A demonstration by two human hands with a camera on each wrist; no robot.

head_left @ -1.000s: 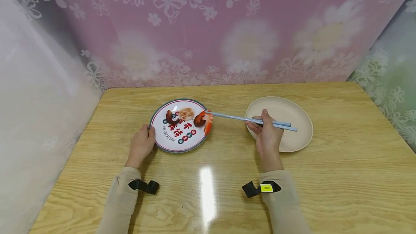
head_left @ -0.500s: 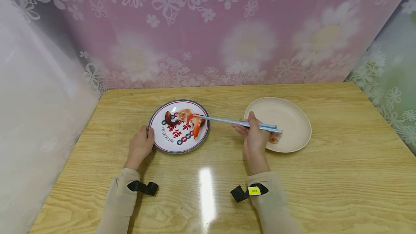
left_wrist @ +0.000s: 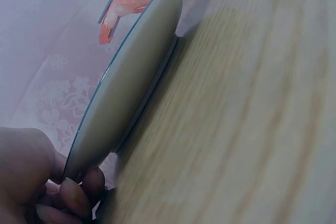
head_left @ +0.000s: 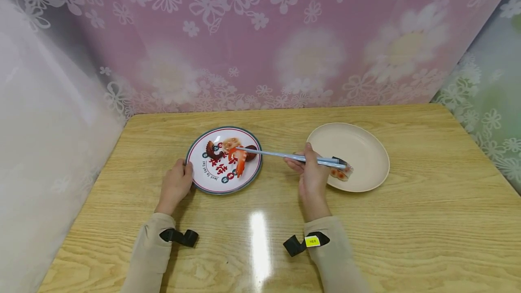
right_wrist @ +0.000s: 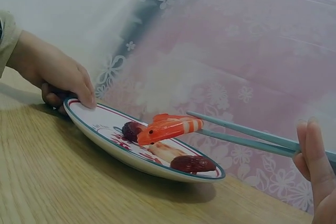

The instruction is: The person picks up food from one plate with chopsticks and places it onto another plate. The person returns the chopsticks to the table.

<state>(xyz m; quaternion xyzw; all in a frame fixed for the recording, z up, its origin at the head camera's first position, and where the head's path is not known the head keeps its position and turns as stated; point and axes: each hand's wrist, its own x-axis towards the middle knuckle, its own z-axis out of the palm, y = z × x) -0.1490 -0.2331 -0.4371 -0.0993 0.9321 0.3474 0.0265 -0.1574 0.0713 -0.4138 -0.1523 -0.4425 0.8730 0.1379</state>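
Note:
My left hand (head_left: 174, 184) pinches the left rim of a white printed plate (head_left: 252, 166), thumb on top and fingers beneath, plain in the left wrist view. With my right hand (head_left: 311, 175) I hold a pair of pale blue chopsticks (head_left: 277, 153). Their tips grip an orange-and-white shrimp (right_wrist: 170, 129), which hangs over the plate. On the plate lie a wrinkled red date (right_wrist: 193, 164), a lotus root slice (head_left: 231, 142) and a dark red curled piece like an octopus tentacle (head_left: 210, 150). The shrimp partly covers the slice in the right wrist view.
To the right stands an oval beige plate (head_left: 366, 166). On it, partly behind my right hand and the chopstick ends, lies a translucent piece with brownish round spots (head_left: 341, 173). A flowered pink curtain (head_left: 228, 58) hangs behind the wooden table (head_left: 220, 248).
My right hand has moved left, carrying the shrimp from the plate's right edge further over it. The spotted piece on the beige plate has come into view. My left hand stays at the rim.

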